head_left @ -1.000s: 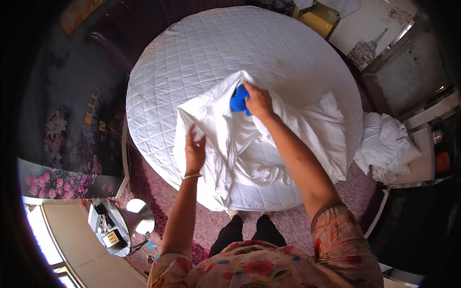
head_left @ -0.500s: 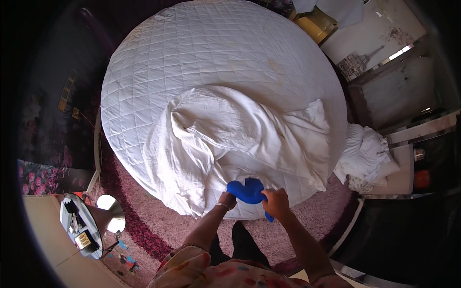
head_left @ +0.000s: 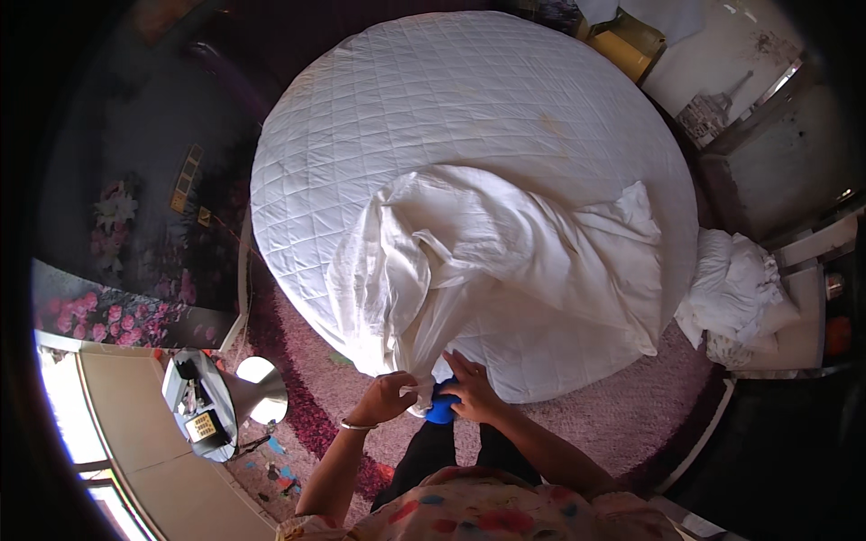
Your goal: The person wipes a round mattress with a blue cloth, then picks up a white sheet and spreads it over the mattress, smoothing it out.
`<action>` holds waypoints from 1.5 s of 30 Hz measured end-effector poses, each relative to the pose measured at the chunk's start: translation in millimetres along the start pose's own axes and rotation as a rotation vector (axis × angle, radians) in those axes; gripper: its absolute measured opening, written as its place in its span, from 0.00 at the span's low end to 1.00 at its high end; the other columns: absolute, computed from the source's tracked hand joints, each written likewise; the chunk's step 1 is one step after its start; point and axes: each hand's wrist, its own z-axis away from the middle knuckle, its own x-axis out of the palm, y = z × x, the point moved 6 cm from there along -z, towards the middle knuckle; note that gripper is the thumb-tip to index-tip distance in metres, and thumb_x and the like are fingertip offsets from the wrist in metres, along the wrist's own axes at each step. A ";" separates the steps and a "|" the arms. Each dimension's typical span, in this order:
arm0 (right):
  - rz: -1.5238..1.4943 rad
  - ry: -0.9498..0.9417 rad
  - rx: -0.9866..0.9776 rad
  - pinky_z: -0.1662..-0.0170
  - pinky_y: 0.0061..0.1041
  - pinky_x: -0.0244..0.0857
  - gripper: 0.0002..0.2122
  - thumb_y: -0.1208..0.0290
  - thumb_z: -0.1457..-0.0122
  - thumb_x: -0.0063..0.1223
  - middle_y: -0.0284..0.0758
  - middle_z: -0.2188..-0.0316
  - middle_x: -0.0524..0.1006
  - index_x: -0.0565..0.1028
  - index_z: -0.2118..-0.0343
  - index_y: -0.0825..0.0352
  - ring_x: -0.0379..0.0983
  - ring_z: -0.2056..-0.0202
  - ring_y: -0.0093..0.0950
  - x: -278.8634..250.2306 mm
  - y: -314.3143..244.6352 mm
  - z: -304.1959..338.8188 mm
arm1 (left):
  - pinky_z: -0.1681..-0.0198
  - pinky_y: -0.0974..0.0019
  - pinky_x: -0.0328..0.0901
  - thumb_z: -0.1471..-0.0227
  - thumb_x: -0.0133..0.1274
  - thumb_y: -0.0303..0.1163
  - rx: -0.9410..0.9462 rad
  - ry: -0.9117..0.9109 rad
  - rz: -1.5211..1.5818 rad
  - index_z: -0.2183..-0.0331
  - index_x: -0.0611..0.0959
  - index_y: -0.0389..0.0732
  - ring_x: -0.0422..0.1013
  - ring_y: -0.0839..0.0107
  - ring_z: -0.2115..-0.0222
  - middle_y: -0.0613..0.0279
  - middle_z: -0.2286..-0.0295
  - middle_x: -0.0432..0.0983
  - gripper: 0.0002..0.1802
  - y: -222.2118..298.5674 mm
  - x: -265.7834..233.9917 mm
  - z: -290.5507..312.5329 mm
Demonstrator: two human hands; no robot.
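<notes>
A rumpled white sheet (head_left: 532, 248) lies on the near half of a round bed (head_left: 388, 117) with a quilted white cover. My left hand (head_left: 388, 397) is closed on a gathered end of the sheet, pulled over the bed's near edge. Close beside it, my right hand (head_left: 474, 389) has its thumb side and fingers against a bunched blue cloth-like piece (head_left: 441, 408), which is mostly hidden between the hands. Some of the right fingers stretch toward the sheet.
A pink and dark red rug (head_left: 577, 424) surrounds the bed. To the left stand a small table (head_left: 221, 410) with items on it and a white flared stand (head_left: 263, 389). White bedding (head_left: 735, 288) is heaped at the right. A gold box (head_left: 627, 45) sits at the far right.
My left hand has let go of the blue piece and taken the sheet's end, drawing it nearer. The blue piece has come lower and bunched up at my right hand. The view has shifted left.
</notes>
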 end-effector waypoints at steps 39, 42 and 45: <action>0.299 0.179 0.102 0.53 0.36 0.60 0.16 0.75 0.61 0.63 0.33 0.60 0.74 0.77 0.65 0.62 0.70 0.57 0.34 -82.7 95.0 109.7 | 0.60 0.49 0.67 0.53 0.51 0.36 -0.213 -0.448 -0.601 0.65 0.81 0.46 0.74 0.50 0.64 0.50 0.69 0.78 0.12 -38.7 107.2 7.9; 0.294 0.140 0.137 0.54 0.36 0.60 0.15 0.75 0.60 0.62 0.32 0.61 0.73 0.77 0.65 0.62 0.71 0.58 0.33 -85.1 138.0 115.1 | 0.53 0.49 0.64 0.54 0.53 0.39 -0.247 -0.440 -0.678 0.59 0.81 0.45 0.72 0.53 0.57 0.50 0.61 0.76 0.18 -46.2 158.0 -7.9; 0.278 0.123 0.129 0.56 0.36 0.61 0.15 0.75 0.59 0.61 0.32 0.64 0.74 0.76 0.64 0.61 0.72 0.60 0.32 -92.3 171.7 122.2 | 0.54 0.54 0.65 0.54 0.56 0.39 -0.135 -0.187 -0.325 0.58 0.80 0.40 0.73 0.54 0.58 0.48 0.62 0.77 0.21 -9.7 197.5 -62.1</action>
